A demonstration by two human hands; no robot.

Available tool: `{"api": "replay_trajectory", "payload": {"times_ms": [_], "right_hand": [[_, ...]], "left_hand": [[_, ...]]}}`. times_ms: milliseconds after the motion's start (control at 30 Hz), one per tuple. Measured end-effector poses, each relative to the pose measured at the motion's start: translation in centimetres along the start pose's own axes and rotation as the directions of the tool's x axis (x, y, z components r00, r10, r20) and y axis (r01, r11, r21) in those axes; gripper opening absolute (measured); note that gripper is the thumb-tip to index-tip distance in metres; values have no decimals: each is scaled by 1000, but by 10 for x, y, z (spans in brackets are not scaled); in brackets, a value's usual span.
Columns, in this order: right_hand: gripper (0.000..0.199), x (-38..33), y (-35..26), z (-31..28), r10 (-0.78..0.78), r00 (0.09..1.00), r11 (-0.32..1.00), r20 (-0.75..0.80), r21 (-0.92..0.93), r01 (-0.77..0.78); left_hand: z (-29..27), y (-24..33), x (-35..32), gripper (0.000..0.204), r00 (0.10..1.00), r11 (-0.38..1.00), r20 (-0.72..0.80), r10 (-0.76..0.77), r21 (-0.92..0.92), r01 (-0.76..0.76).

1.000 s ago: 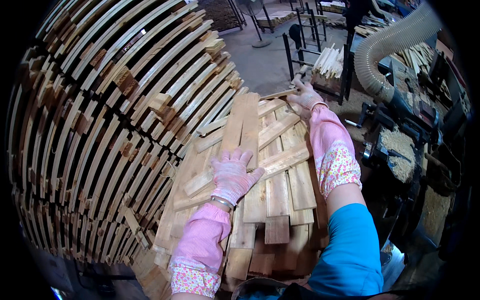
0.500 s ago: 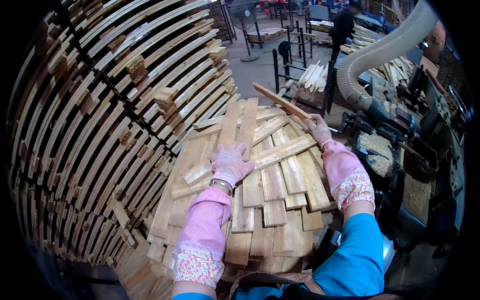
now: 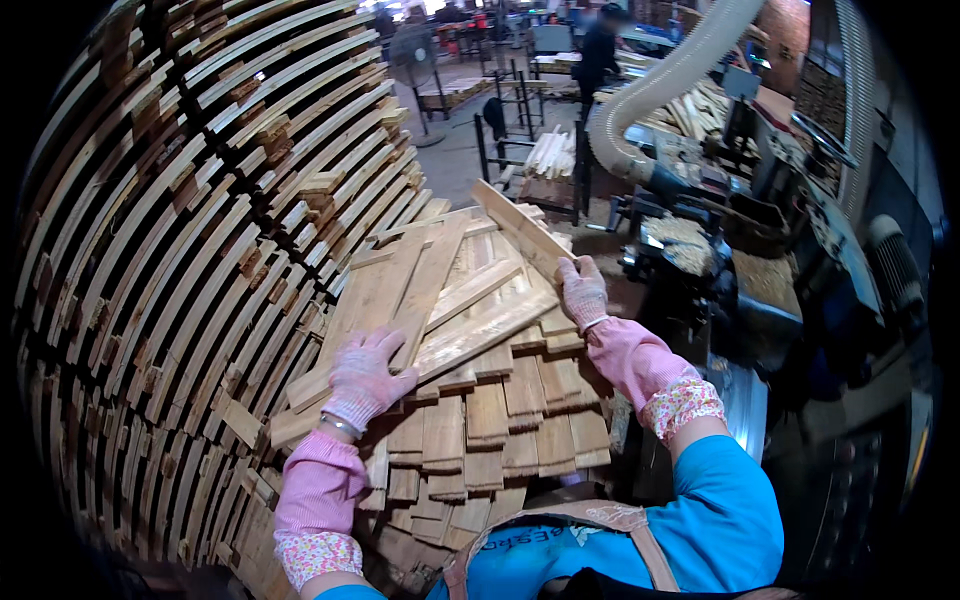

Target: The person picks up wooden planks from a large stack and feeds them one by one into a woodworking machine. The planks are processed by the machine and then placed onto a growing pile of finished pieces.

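A pile of short, flat wooden boards (image 3: 487,412) lies before me, its layers overlapping. My right hand (image 3: 582,290), in a pale knitted glove, grips the near end of a wooden board (image 3: 518,228). That board slants away to the far left over the pile, tipped so that its broad face shows. On the pile's left side rests my left hand (image 3: 367,378), gloved alike, fingers stretched out and thumb apart over the near ends of boards. One long plank (image 3: 432,285) runs away from its fingertips. Pink sleeve covers with floral cuffs cover both forearms.
Tall stacks of slatted wood (image 3: 200,290) rise close on my left. To the right stands a machine with wood shavings (image 3: 680,245) on it and a ribbed hose (image 3: 655,85) above. Farther back are a person (image 3: 598,55) in dark clothes, a fan (image 3: 415,60) and metal racks (image 3: 520,110).
My view has swung rightward. The left hand has drawn nearer to me along the pile. The board in my right hand has tipped to show its broad face, and boards under the left hand have shifted.
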State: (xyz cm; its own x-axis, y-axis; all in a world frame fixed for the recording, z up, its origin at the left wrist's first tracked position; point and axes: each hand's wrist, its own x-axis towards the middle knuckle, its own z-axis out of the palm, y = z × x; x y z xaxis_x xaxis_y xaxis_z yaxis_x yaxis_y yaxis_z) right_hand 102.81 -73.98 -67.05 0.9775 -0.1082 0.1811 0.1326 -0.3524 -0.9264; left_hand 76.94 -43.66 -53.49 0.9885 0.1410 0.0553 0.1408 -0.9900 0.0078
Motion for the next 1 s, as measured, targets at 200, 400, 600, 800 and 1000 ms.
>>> {"api": "replay_trajectory", "payload": {"times_ms": [200,400,600,800,1000], "right_hand": [[32,-105,-5,-82,-63,965,968,-255,218,121],[35,-352,31,-279,273,946,740,-177,667,-88],[45,-649,94,-310,681,476,732,-557,545,-410],[49,-771,168,-287,857,-31,504,-515,848,-160],[52,-645,126,-358,520,578,564,-628,-256,-785]], "left_hand": [[-5,-41,-43,67,993,993,5,119,-4,-119],[-17,-37,-40,59,976,976,-1,219,-21,-219],[-5,-51,-41,60,987,986,-9,158,-61,-158],[-24,-38,-26,73,975,956,165,150,-276,-100],[-55,16,-24,77,975,988,215,49,131,-79]]}}
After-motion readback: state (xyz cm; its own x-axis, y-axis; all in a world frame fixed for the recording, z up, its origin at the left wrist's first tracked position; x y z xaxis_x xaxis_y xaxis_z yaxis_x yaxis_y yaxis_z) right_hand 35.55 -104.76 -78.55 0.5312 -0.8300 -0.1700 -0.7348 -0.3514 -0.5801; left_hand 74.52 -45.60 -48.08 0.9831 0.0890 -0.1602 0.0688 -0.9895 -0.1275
